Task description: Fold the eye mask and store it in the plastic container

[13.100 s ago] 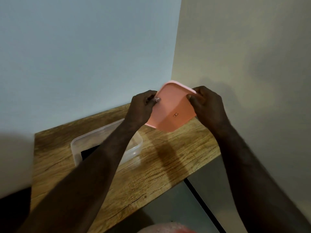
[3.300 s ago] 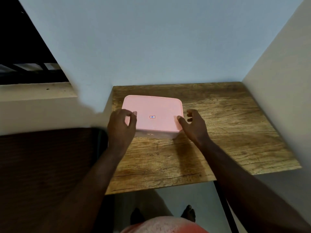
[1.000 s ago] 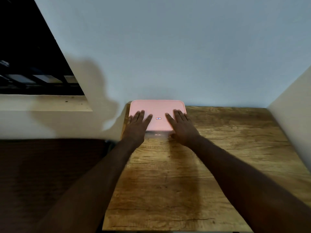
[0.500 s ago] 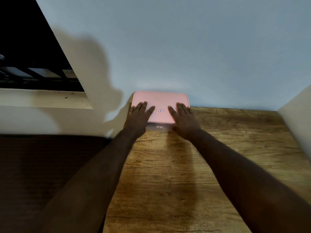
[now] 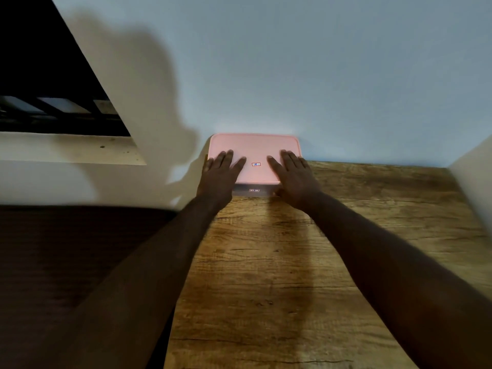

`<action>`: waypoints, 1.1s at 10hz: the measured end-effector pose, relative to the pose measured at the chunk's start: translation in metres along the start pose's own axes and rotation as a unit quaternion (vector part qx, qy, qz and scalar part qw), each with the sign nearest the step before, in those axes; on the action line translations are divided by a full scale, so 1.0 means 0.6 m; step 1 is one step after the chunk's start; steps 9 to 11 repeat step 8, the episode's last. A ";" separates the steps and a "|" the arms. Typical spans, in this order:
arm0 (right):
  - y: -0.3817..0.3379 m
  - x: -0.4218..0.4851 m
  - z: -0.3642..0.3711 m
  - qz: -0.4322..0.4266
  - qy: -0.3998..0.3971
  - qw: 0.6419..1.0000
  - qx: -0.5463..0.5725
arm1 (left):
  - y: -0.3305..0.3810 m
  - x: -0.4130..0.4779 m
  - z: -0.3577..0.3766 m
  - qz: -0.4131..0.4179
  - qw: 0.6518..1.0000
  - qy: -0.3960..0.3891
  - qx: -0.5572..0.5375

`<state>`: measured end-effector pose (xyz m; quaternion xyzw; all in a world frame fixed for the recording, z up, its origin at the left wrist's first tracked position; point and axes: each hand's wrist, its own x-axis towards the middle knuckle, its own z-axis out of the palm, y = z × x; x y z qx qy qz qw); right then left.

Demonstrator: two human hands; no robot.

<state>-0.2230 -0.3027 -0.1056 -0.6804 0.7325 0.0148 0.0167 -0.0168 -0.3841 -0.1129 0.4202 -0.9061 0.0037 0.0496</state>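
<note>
While flat, hands (image 5: 218, 179) (image 5: 296, 179) on lid (image 5: 254, 145)

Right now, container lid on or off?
On. The pink lid sits flat atop the clear container, left hand and right hand flat on it.

We've got both hands flat on the pink lid (image 5: 254, 147) of the plastic container (image 5: 253, 190), left hand (image 5: 219, 174) on the left side, right hand (image 5: 294, 175) on the right, fingers straight. The container sits at the far edge of the wooden bench (image 5: 266, 275), right against the wall (image 5: 292, 62).
</note>
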 end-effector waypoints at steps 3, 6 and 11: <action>-0.001 0.000 -0.006 0.002 -0.012 1.000 -0.008 | 0.005 -0.001 -0.013 -0.003 1.000 -0.029 -0.001; -0.018 -0.044 -0.068 0.008 -0.023 1.000 -0.014 | 0.029 -0.046 -0.067 0.093 0.995 -0.017 -0.005; -0.042 -0.115 -0.091 0.017 0.049 0.999 0.012 | 0.047 -0.083 -0.102 0.113 0.993 0.022 -0.015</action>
